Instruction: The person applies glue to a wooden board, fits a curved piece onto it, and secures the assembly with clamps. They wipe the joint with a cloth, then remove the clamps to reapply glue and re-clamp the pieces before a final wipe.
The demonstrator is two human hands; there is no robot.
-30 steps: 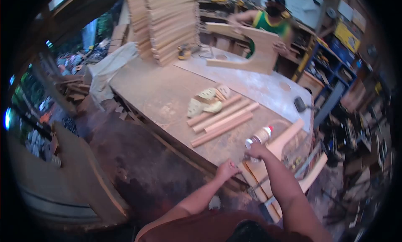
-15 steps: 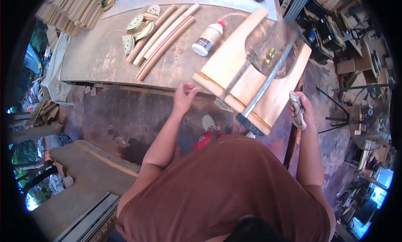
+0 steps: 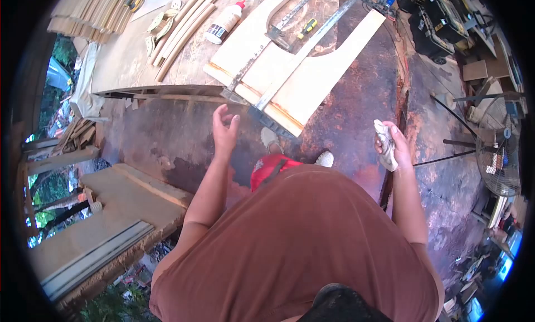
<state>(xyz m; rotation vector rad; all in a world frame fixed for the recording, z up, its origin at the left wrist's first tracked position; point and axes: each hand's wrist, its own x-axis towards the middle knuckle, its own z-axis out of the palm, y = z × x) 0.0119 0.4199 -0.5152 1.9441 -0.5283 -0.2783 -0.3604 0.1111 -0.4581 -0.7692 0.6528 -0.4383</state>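
My left hand is raised just below the near edge of the workbench, its fingers apart and nothing in it. In my right hand is a crumpled whitish cloth, held off to the right of the bench. Between and beyond my hands lies a pale wooden panel with a U-shaped cutout, its near end sticking out over the bench edge. Two long metal bar clamps lie across it, their near ends at a wooden strip along the panel's edge. Neither hand touches the panel.
On the bench are a glue bottle, round wooden rods, sanding discs and a yellow-black tool. Stacked wood strips stand at the back left. A fan is at right, a wooden ledge at lower left.
The view has shifted, so the bench and panel sit higher and further left. My left hand's fingers have spread and point upward. The cloth is still in my right hand.
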